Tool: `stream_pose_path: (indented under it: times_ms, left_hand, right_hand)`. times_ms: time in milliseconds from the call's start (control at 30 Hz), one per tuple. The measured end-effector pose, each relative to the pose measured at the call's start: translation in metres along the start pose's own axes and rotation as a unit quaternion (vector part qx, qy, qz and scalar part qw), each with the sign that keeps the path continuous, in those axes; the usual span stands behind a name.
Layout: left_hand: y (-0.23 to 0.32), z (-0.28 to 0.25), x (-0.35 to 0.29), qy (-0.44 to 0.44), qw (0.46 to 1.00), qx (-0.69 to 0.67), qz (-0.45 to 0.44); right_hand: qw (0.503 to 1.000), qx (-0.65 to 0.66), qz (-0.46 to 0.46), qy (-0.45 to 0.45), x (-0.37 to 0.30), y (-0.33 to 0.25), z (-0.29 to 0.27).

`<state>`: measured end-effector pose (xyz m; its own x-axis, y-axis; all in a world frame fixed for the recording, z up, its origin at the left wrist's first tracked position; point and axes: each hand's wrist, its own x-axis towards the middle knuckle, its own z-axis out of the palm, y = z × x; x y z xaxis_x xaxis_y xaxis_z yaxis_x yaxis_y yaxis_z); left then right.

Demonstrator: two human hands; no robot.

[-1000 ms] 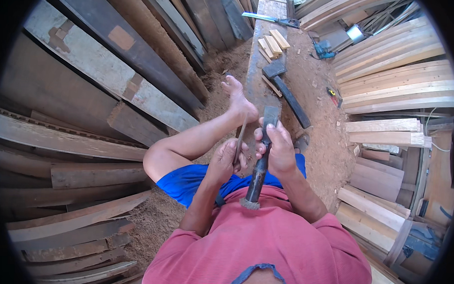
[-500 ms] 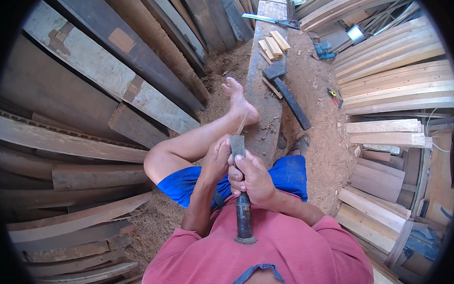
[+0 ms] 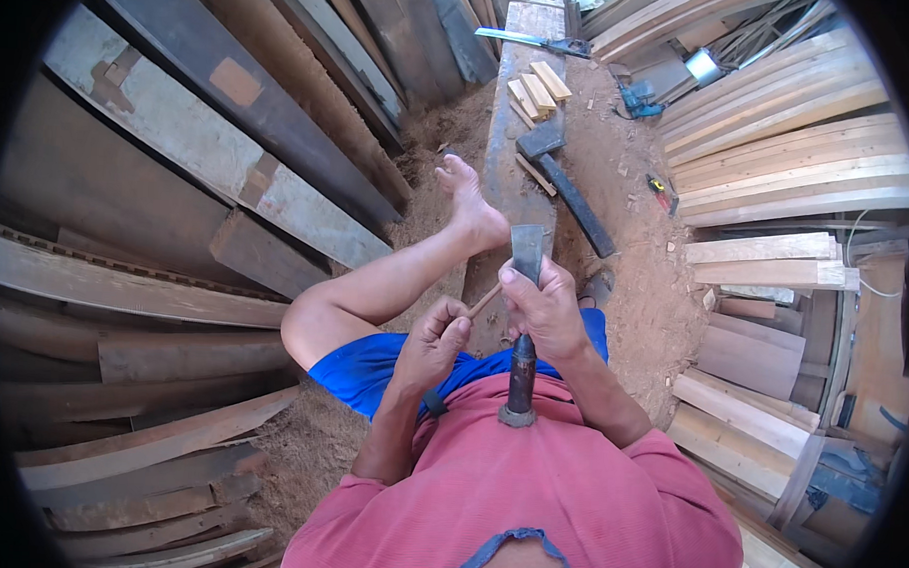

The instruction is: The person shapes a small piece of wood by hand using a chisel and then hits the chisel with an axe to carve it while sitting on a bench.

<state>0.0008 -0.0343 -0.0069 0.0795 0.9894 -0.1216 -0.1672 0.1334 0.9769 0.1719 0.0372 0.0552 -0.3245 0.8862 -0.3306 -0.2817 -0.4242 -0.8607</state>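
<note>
My right hand (image 3: 549,312) is wrapped round a wide chisel (image 3: 521,374), its flat metal blade pointing away from me. The dark handle, with a worn butt end, comes back against my red shirt. In my closed left hand (image 3: 432,343), just left of the chisel, is a thin wooden stick (image 3: 486,299). The stick's far end slants up toward my right hand; whether it touches the chisel blade I cannot tell. Beyond both hands, a dark mallet (image 3: 575,200) lies with its head on the wooden bench (image 3: 507,151) and its handle pointing back toward me.
Small pale wood blocks (image 3: 533,94) lie on the bench, with a handsaw (image 3: 528,39) farther along. Boards (image 3: 209,140) lean along the left; stacked planks (image 3: 779,165) line the right. A blue power tool (image 3: 638,98) and a small red-and-yellow tool (image 3: 660,191) rest on the sawdust-covered ground.
My right hand and the chisel have moved right, and the chisel's blade now reaches farther away. My left hand has dropped down and away from the blade, bringing the stick lower.
</note>
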Motion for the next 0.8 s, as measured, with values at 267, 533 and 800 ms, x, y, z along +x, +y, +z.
stream_pose_path:
  times_ms: [267,533,800]
  left_hand:
    - [0.010,0.003,0.013,-0.078,0.975,-0.169,-0.119]
    - [0.003,0.006,0.029,-0.007,0.967,-0.228,-0.111]
    - [-0.005,-0.002,-0.021,-0.033,0.993,-0.104,-0.035]
  right_hand:
    - [1.000,0.018,-0.017,-0.009,0.005,0.003,-0.002]
    - [0.961,0.245,0.117,-0.060,-0.011,0.014,0.021]
    - [0.961,0.270,0.028,-0.059,-0.045,-0.018,0.019]
